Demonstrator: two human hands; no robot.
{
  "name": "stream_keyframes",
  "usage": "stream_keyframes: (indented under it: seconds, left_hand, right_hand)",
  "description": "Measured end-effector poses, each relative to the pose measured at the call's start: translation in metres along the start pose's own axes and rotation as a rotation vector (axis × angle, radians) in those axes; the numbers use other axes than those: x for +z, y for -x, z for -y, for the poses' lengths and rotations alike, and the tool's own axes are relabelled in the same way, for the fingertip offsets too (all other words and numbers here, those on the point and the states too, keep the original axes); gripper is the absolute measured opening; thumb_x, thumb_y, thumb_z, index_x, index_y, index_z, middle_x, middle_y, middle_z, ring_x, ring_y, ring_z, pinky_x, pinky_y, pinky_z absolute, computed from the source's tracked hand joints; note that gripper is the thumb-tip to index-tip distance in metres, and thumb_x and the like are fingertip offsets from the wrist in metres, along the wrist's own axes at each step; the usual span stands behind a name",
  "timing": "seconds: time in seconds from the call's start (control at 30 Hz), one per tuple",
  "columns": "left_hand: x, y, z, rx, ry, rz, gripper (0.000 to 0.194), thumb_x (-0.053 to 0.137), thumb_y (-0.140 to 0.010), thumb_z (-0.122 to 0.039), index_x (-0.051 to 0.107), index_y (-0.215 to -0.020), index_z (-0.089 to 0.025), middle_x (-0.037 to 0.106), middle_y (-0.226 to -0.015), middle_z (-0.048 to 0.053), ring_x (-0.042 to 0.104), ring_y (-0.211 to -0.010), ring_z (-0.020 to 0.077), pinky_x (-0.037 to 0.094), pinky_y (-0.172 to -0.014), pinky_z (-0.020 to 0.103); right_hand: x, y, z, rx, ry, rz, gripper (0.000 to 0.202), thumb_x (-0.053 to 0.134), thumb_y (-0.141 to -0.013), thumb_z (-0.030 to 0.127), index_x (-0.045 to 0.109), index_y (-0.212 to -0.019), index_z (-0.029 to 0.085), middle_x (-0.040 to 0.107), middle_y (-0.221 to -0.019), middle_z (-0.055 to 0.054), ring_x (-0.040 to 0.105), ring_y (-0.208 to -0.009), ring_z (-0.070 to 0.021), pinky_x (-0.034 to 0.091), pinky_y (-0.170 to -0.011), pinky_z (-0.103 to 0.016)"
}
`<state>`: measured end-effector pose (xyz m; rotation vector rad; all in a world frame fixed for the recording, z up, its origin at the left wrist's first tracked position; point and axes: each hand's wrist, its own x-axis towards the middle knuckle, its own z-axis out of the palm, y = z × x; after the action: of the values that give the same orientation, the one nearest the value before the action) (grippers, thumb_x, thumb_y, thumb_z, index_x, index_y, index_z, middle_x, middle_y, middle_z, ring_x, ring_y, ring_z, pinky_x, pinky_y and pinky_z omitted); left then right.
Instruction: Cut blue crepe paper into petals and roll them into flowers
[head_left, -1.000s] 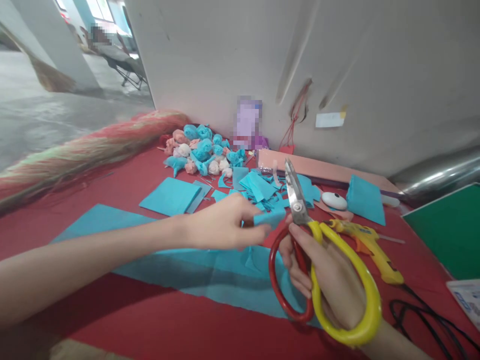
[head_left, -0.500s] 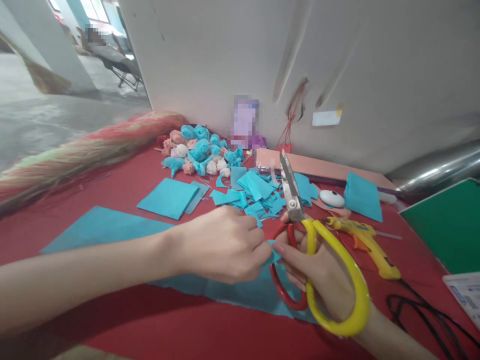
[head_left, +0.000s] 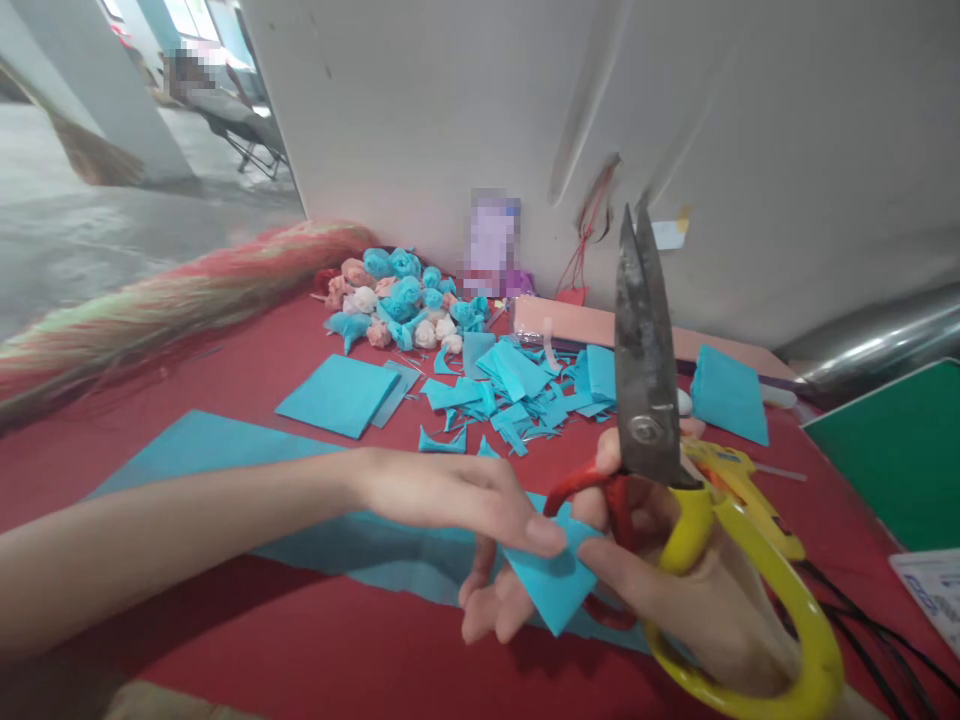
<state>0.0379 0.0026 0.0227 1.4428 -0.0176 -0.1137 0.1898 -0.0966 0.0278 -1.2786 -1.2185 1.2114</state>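
My left hand (head_left: 465,505) pinches a small folded piece of blue crepe paper (head_left: 551,590) between thumb and fingers. My right hand (head_left: 675,600) has scissors (head_left: 649,380) hooked on its fingers, one handle red and the other yellow. The blades point up and away, slightly parted at the tips. The right thumb also touches the right edge of the folded piece. Beneath both hands lies a long blue crepe paper sheet (head_left: 247,450). Blue paper scraps (head_left: 517,390) are heaped just beyond, and a folded blue square (head_left: 337,395) lies to their left.
Blue, pink and white paper flowers (head_left: 405,295) are piled at the back. A yellow glue gun (head_left: 757,505) with a black cord lies at right, near a green board (head_left: 900,450). Another blue paper stack (head_left: 727,393) sits beyond it. Pinkish-green fibres (head_left: 187,290) border the table's left side.
My left hand has turned from a closed, knuckles-up pose, so the folded blue piece now shows. The scissors have swung nearer and to the right, their blades more upright.
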Motion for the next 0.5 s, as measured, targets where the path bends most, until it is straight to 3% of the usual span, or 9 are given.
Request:
stream_keyframes:
  seconds: [0.13, 0.23, 0.3, 0.4, 0.5]
  left_hand:
    - [0.006, 0.002, -0.002, -0.063, 0.079, -0.079, 0.034, 0.047, -0.084, -0.020, 0.056, -0.051, -0.016, 0.053, -0.044, -0.001, 0.047, -0.037, 0.0083, 0.041, -0.045, 0.019]
    - [0.009, 0.003, -0.007, -0.082, 0.001, -0.201, 0.033, 0.046, -0.082, -0.017, 0.051, -0.050, -0.016, 0.049, -0.043, -0.003, 0.045, -0.037, 0.0074, 0.042, -0.045, 0.018]
    - [0.012, 0.004, -0.009, -0.068, -0.156, -0.324, 0.033, 0.045, -0.084, -0.022, 0.051, -0.052, -0.015, 0.049, -0.045, -0.002, 0.047, -0.039, 0.0079, 0.041, -0.045, 0.018]
    - [0.017, 0.004, -0.011, 0.029, -0.495, -0.488, 0.034, 0.044, -0.085, -0.023, 0.053, -0.054, -0.013, 0.052, -0.047, 0.001, 0.048, -0.044, 0.0084, 0.040, -0.047, 0.019]
    - [0.022, 0.003, -0.012, 0.121, -0.724, -0.517, 0.034, 0.042, -0.084, -0.018, 0.053, -0.052, -0.012, 0.053, -0.046, 0.002, 0.048, -0.045, 0.0086, 0.039, -0.049, 0.019]
  right_hand:
    - [-0.008, -0.004, -0.003, -0.025, 0.046, 0.023, 0.028, 0.067, -0.064, 0.020, 0.047, -0.083, 0.027, 0.054, -0.057, 0.007, 0.044, -0.041, -0.0080, 0.040, -0.038, -0.017]
    - [-0.016, -0.010, -0.004, -0.102, 0.112, 0.091, 0.036, 0.071, -0.065, 0.024, 0.044, -0.090, 0.027, 0.057, -0.063, 0.005, 0.051, -0.046, -0.0099, 0.045, -0.042, -0.019]
    - [-0.020, -0.013, -0.004, -0.145, 0.165, 0.123, 0.041, 0.072, -0.065, 0.024, 0.042, -0.093, 0.027, 0.056, -0.063, 0.006, 0.053, -0.047, -0.0099, 0.047, -0.044, -0.018]
    - [-0.020, -0.014, -0.005, -0.179, 0.238, 0.053, 0.038, 0.072, -0.066, 0.021, 0.044, -0.091, 0.026, 0.053, -0.060, 0.008, 0.052, -0.048, -0.0079, 0.047, -0.044, -0.014]
    - [-0.016, -0.012, -0.005, -0.194, 0.195, 0.002, 0.037, 0.072, -0.066, 0.022, 0.045, -0.090, 0.028, 0.053, -0.063, 0.009, 0.052, -0.050, -0.0056, 0.046, -0.047, -0.011]
